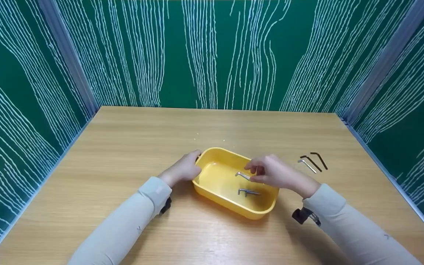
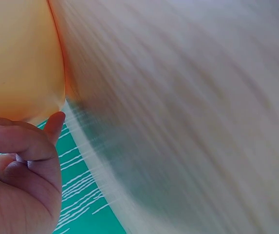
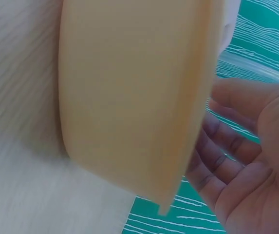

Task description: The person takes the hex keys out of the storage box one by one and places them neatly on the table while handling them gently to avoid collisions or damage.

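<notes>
A yellow plastic bin (image 1: 230,206) stands at an angle on the table in the head view. My left hand (image 1: 186,167) grips its left end at the rim; in the left wrist view, curled fingers (image 2: 22,139) lie against the bin wall (image 2: 22,58). My right hand (image 1: 274,173) reaches over the far right rim, thumb and fingers bent at the end of a silver hex key (image 1: 242,175). More silver hex keys (image 1: 249,192) lie together on the bin floor. In the right wrist view, the bin's side (image 3: 134,97) hides the right fingertips.
To the right of the bin, two dark hex keys (image 1: 319,161) and a silver one (image 1: 307,166) lie on the wooden table (image 1: 142,132). Small pale specks (image 1: 223,140) dot the surface beyond the bin. Green panels with white lines (image 1: 175,73) enclose the back and sides.
</notes>
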{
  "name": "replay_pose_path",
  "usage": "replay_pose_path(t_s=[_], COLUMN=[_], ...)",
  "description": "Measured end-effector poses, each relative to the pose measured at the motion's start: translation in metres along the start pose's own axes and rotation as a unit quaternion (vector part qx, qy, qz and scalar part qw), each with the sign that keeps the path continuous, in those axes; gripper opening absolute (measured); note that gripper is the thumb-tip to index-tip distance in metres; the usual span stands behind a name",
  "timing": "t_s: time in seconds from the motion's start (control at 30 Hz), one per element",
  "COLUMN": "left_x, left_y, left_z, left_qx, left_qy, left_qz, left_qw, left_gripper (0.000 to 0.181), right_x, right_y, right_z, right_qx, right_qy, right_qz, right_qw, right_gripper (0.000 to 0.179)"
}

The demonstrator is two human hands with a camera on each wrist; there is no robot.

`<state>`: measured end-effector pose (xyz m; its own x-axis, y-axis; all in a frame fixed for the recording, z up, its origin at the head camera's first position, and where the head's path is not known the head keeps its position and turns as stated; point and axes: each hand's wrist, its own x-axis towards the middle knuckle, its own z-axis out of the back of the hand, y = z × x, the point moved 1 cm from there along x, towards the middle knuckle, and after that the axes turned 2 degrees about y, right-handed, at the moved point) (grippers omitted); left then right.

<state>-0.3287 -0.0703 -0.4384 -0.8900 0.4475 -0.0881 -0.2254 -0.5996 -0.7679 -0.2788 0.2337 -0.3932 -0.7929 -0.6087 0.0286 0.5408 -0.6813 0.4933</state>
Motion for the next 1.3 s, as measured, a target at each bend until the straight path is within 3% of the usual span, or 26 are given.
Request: replay_pose_path(t_s=[0.53, 0.83, 1.07, 1.3], left_x=[0.001, -0.001, 0.001, 0.001], left_y=[0.001, 0.001, 0.001, 0.002], left_z=[0.000, -0.001, -0.002, -0.001], left_qx=[-0.001, -0.018, -0.009, 0.000], left_qy=[-0.007, -0.002, -0.011, -0.014], left_qz=[-0.001, 0.006, 0.002, -0.002], left_qw=[1.0000, 0.9998, 0.9999, 0.9999], left_gripper=[0.054, 0.054, 0.054, 0.055], right_x=[0.012, 0.017, 0.021, 0.025], right_y=[0.000, -0.004, -0.007, -0.010], right_z=[-0.023, -0.032, -0.039, -0.044], right_qx=[-0.043, -0.045, -0.060, -0.080], right_qy=[0.044, 0.041, 0.045, 0.043], right_qz=[0.029, 0.045, 0.036, 0.062], right_qw=[0.9977, 0.9971, 0.9965, 0.9940], right_gripper=[0.022, 0.015, 0.013, 0.009])
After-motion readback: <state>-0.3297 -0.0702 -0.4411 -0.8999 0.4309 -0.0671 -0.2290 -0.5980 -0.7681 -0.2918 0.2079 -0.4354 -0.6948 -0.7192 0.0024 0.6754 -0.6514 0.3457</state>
